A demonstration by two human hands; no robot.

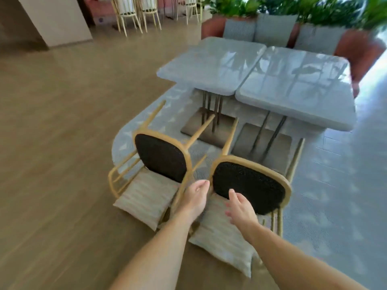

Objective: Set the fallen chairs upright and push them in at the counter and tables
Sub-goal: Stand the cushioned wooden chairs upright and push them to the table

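Midway through the tidy-up, both my hands reach for two fallen chairs in the lower centre of the frame. My left hand (195, 198) hovers loosely open over the gap between them, thumb raised, gripping nothing that I can see. My right hand (240, 210), fingers spread, hangs just in front of the dark seat of the right chair (249, 185), also empty. It and the left chair (160, 158) lie on their backs, legs pointing up-frame toward the two grey tables (209, 65). A striped cushion (144, 199) lies at the foot of each seat, on the downed backrest (hence the bare seats). Neither chair is upright yet. I judge my hands are held low and apart to catch the right chair's frame on both sides, since lifting there should tip it onto its feet facing the tables, ready to push in.
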